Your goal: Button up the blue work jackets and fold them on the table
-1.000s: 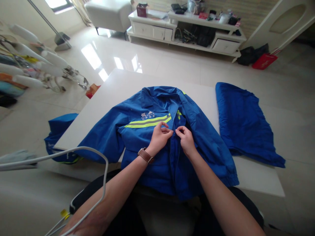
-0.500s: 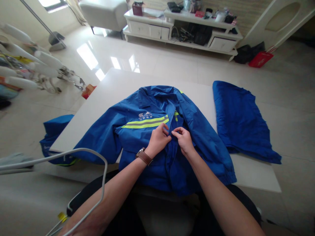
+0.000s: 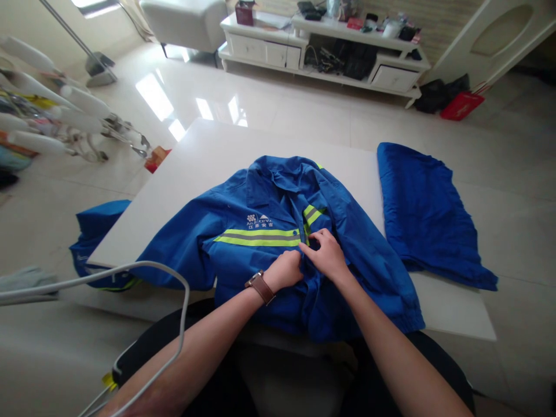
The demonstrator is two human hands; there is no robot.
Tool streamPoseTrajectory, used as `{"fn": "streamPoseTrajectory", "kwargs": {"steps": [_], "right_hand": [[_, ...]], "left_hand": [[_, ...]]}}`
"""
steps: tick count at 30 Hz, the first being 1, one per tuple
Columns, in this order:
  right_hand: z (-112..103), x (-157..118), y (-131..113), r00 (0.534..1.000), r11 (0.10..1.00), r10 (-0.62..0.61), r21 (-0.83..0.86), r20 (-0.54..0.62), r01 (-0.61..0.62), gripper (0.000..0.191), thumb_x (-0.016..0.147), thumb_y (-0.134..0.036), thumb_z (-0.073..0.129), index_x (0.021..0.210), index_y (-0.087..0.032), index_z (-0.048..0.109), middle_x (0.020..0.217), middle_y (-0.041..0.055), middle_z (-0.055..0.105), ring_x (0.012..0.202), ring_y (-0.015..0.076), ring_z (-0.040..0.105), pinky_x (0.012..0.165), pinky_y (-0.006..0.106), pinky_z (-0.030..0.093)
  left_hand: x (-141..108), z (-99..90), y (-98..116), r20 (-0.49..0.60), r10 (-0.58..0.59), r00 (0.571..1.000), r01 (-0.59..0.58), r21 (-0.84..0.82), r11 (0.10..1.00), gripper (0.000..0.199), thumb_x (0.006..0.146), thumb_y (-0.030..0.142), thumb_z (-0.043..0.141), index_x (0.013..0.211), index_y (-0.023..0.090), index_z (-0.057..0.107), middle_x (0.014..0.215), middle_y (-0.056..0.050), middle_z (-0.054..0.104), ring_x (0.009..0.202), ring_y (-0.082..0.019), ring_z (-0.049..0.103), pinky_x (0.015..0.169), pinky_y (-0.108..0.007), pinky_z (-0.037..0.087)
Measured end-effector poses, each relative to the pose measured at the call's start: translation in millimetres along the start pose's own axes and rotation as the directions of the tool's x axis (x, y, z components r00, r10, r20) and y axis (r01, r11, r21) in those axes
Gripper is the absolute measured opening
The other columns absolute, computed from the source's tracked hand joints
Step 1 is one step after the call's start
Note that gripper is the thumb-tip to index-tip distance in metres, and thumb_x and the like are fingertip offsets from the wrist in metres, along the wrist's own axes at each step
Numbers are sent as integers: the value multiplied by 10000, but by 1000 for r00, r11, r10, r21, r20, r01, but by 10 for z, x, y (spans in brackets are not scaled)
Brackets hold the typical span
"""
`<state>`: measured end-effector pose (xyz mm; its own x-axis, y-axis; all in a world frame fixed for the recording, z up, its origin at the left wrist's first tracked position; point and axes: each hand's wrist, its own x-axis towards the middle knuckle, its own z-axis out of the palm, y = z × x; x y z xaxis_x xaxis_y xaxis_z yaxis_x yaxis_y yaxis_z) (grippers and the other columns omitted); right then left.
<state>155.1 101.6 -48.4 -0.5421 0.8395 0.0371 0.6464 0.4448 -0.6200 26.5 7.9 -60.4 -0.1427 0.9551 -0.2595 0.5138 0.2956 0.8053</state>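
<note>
Left hand point(image 3: 283, 270) lower now, blue jacket point(image 3: 247, 259) beneath its curled fingers point(image 3: 296, 262)

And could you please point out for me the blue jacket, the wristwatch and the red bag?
Blue jacket point(image 3: 247, 260): head view, the front panel below the reflective stripe.
Wristwatch point(image 3: 263, 288): head view, the brown strap.
Red bag point(image 3: 463, 106): head view, the middle of its red side.

The blue jacket point(image 3: 256, 255) lies front up on the white table point(image 3: 212, 142), collar point(image 3: 256, 194) toward the far side, sleeves point(image 3: 169, 255) spread out, open at the neck, with yellow-and-grey stripes point(image 3: 256, 237) and white lettering point(image 3: 260, 224) on its chest
</note>
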Motion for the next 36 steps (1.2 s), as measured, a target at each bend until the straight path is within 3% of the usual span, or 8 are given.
{"fn": "streamPoseTrajectory", "kwargs": {"steps": [5,9,11,13,16,21,28,36], "right_hand": [[3,35,-5,990,994,-90,-74,-104,83,204,820,-261,771,828,-230,570,931,55,578,941,262,553,823,376,468],[19,90,-22,993,996,-87,-29,-76,85,205,833,-174,726,790,-228,533,862,34,575,881,242,556,783,354,450],[24,105,-33,995,998,-61,-3,-82,61,162,840,-168,707,804,-222,559,867,38,591,873,238,569,766,343,450],[28,112,-43,994,999,-51,-3,-98,51,113,845,-175,695,818,-214,594,886,47,608,881,237,580,779,340,460],[25,118,-56,995,996,-59,-65,-85,53,50,842,-185,697,825,-200,653,879,53,635,897,240,589,827,345,472],[0,123,-83,999,994,-35,-106,-2,35,74,843,-139,666,867,-183,721,865,52,695,862,227,635,803,321,476],[-27,117,-86,997,994,63,84,43,-67,114,853,-147,653,886,-204,745,838,33,756,770,201,704,731,280,502],[-39,121,-87,997,992,67,107,34,-70,108,845,-137,651,875,-196,737,850,46,758,781,212,710,729,289,511]], "left_hand": [[-13,35,81,150,-10,989,13,-15,1000,315,569,39,703,534,238,462,518,-6,560,522,-196,572,538,-275,379],[110,-189,64,403,-59,913,128,-149,981,143,638,152,749,632,211,618,480,13,588,467,-181,590,507,-255,413],[180,-304,25,303,-47,952,105,-179,978,68,685,172,726,711,196,667,526,9,618,496,-173,605,529,-250,435],[239,-361,-23,36,-33,999,37,-112,993,111,736,151,694,842,186,687,673,-18,678,631,-184,652,622,-259,478],[306,-327,-99,-196,8,981,12,99,995,291,830,155,666,1120,174,643,994,-87,705,918,-233,672,821,-318,514],[390,-188,-187,-139,-29,990,56,194,979,241,945,146,537,1180,165,590,1083,-111,664,992,-237,651,882,-341,503],[451,-190,-215,-216,-9,976,37,128,991,104,913,142,624,1000,192,593,959,-65,681,914,-224,637,780,-306,459],[419,-254,-93,-290,7,957,47,178,983,100,882,163,697,831,200,619,860,-44,701,827,-206,636,708,-281,396]]}}
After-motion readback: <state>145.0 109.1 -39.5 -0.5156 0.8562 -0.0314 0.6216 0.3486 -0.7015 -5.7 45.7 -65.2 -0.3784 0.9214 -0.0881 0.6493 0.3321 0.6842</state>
